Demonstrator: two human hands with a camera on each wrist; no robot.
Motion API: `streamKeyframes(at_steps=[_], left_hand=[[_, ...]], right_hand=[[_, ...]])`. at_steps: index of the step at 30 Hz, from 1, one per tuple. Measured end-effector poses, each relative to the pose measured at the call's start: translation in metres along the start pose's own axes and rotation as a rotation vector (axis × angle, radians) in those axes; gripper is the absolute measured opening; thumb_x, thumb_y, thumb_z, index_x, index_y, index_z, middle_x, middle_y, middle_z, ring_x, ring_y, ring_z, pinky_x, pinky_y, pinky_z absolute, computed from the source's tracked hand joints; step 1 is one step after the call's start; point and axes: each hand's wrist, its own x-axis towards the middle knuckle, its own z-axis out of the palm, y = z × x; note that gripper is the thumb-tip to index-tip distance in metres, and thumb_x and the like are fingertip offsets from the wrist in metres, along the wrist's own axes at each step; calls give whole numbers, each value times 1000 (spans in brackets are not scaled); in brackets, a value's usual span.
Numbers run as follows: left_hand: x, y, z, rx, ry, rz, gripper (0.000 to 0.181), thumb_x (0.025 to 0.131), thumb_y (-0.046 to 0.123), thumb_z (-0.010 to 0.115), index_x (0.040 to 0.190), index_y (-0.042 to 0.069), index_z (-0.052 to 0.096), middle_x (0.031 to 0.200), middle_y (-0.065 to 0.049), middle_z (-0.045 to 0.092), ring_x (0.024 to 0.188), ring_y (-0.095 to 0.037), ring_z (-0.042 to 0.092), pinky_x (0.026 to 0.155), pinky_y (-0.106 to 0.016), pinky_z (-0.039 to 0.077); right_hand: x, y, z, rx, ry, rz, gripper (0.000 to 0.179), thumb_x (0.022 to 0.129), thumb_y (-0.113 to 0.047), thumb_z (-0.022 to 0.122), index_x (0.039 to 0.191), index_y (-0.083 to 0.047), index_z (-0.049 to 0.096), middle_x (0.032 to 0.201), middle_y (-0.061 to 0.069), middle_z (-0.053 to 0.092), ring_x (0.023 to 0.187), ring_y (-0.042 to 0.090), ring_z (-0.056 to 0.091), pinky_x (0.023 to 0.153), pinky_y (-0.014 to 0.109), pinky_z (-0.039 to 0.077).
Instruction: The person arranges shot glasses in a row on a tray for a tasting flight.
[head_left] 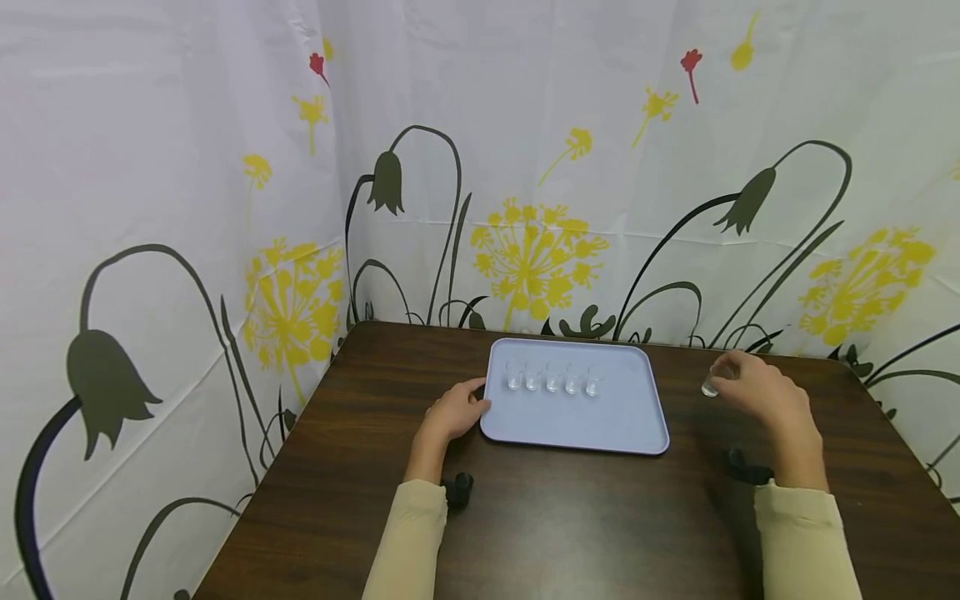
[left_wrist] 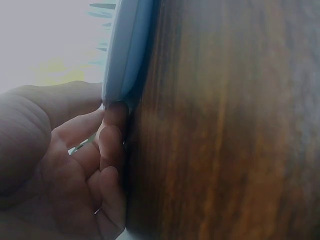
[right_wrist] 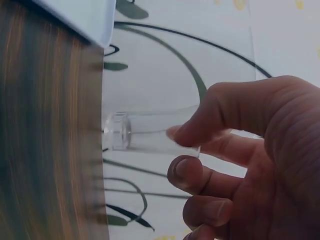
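Note:
My left hand [head_left: 454, 410] grips the left edge of a pale blue tray [head_left: 555, 427]; in the left wrist view the thumb lies over the rim and the fingers [left_wrist: 111, 142] curl below it. Several small clear shot glasses [head_left: 552, 383] stand upright in a row on the tray's left and middle part. To the right of the tray, my right hand [head_left: 765, 390] pinches another clear shot glass [right_wrist: 150, 129] near its rim between thumb and fingers. That glass is upright, its thick base right at the tabletop, and it looks empty.
Under everything is a dark brown wooden table [head_left: 562, 517]. A white curtain [head_left: 465, 75] printed with flowers hangs behind it and along the left side. Black wrist straps [head_left: 457, 490] show at both sleeves.

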Motion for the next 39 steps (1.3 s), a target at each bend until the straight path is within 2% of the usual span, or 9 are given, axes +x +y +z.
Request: streamKeyframes(at_steps=[4, 9, 11, 16, 22, 26, 29, 34, 39], left_hand=[[-9, 4, -6, -2, 4, 47, 58, 105, 43, 62, 159, 23, 55, 94, 2, 65, 76, -19, 57, 72, -45, 42], [-28, 23, -16, -11, 4, 18, 54, 105, 37, 62, 157, 21, 57, 94, 1, 65, 78, -20, 59, 76, -44, 43], [-23, 23, -13, -17, -8, -25, 55, 104, 35, 63, 158, 23, 57, 95, 1, 66, 80, -21, 61, 77, -44, 43], [5, -2, 3, -9, -18, -25, 59, 103, 43, 64, 159, 30, 55, 95, 4, 66, 78, -20, 61, 73, -43, 41], [-11, 9, -6, -8, -4, 14, 57, 104, 39, 62, 158, 23, 56, 94, 2, 64, 76, -20, 58, 71, -43, 41], [-25, 22, -16, -36, -16, 3, 55, 104, 34, 65, 157, 21, 57, 96, -2, 66, 78, -23, 60, 75, -44, 43], [-20, 18, -13, -42, -14, 7, 56, 104, 37, 65, 158, 23, 57, 96, -1, 66, 78, -22, 59, 74, -43, 43], [-2, -2, -1, -24, -19, 33, 59, 104, 46, 62, 160, 27, 54, 93, 4, 63, 75, -19, 56, 70, -43, 41], [-15, 13, -12, -38, -28, 5, 57, 104, 38, 65, 158, 22, 56, 94, 0, 65, 76, -21, 59, 73, -44, 43]], right_hand=[[5, -11, 6, 2, 24, -28, 48, 103, -47, 57, 138, -13, 60, 134, 26, 67, 104, 48, 69, 73, 63, 48], [9, -23, 17, 2, 55, -49, 53, 102, -51, 59, 139, -14, 61, 132, 23, 71, 104, 46, 70, 72, 60, 50], [12, -28, 22, 0, 63, -61, 54, 102, -52, 59, 140, -14, 61, 132, 24, 71, 101, 45, 71, 70, 59, 50], [17, -41, 31, -4, 85, -78, 55, 100, -53, 60, 138, -13, 60, 125, 26, 71, 87, 39, 68, 66, 54, 49], [19, -52, 41, 4, 106, -87, 53, 100, -51, 61, 135, -12, 61, 117, 23, 74, 81, 35, 67, 64, 51, 49], [22, -60, 48, 11, 100, -90, 55, 99, -50, 63, 135, -9, 62, 115, 21, 76, 83, 33, 68, 65, 49, 50], [24, -66, 54, 17, 102, -106, 54, 98, -48, 64, 133, -8, 65, 112, 17, 76, 83, 30, 68, 65, 45, 49], [26, -75, 62, 26, 93, -142, 47, 98, -45, 67, 126, -7, 68, 108, 12, 75, 80, 26, 67, 63, 40, 47], [27, -80, 67, 16, 71, -156, 44, 99, -43, 69, 125, -7, 69, 111, 15, 78, 82, 25, 69, 65, 42, 51]])
